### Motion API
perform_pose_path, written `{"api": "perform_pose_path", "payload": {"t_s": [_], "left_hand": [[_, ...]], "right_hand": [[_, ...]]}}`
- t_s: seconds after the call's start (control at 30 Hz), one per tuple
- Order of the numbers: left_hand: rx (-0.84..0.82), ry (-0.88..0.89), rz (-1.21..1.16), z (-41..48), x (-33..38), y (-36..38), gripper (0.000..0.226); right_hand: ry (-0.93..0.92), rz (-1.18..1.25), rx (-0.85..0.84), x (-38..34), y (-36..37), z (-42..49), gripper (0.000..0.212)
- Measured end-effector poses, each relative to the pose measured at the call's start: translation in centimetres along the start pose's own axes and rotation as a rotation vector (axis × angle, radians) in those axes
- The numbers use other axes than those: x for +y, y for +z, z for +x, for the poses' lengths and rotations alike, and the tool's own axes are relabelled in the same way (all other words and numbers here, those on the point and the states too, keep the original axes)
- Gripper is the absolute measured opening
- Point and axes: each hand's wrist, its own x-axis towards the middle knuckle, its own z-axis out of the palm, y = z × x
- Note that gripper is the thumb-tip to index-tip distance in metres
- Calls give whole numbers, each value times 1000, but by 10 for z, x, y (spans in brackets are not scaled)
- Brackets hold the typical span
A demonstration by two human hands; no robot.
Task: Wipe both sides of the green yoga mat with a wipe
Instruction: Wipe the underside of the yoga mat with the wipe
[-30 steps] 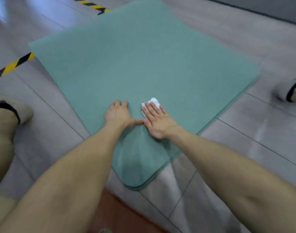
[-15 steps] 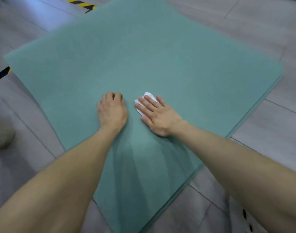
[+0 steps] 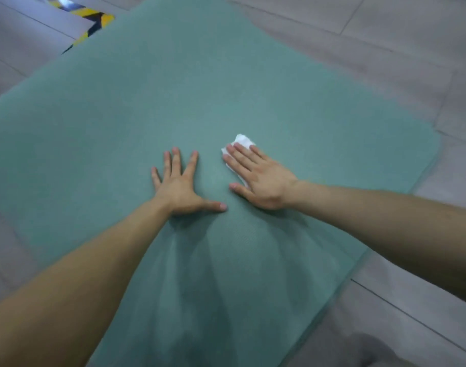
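Observation:
The green yoga mat (image 3: 253, 88) lies flat on the floor and fills most of the view. My left hand (image 3: 183, 186) rests palm down on the mat near its middle, fingers spread, holding nothing. Just to its right, my right hand (image 3: 258, 178) presses flat on a crumpled white wipe (image 3: 242, 141). The wipe's far end sticks out beyond my fingertips; the rest is hidden under my palm. A darker, damp-looking patch covers the mat below my hands.
Grey floor tiles (image 3: 385, 43) surround the mat. A strip of yellow and black hazard tape (image 3: 91, 22) runs on the floor past the mat's far left edge. The mat's right corner (image 3: 433, 144) is rounded.
Both hands have slid farther up the mat and the view has moved forward. My left hand has gone from curled fingers to spread flat. The right hand still presses the wipe.

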Motion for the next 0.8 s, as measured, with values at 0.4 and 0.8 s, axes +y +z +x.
{"api": "perform_pose_path", "payload": {"t_s": [0.4,0.8], "left_hand": [[-247,-95,-16,-1,22,-19,175],[-273,-102,23,5,19,-18,177]], "right_hand": [[-494,-67,-136,34,-25,-5,68],[201,1,75,114,-31,46,64]]}}
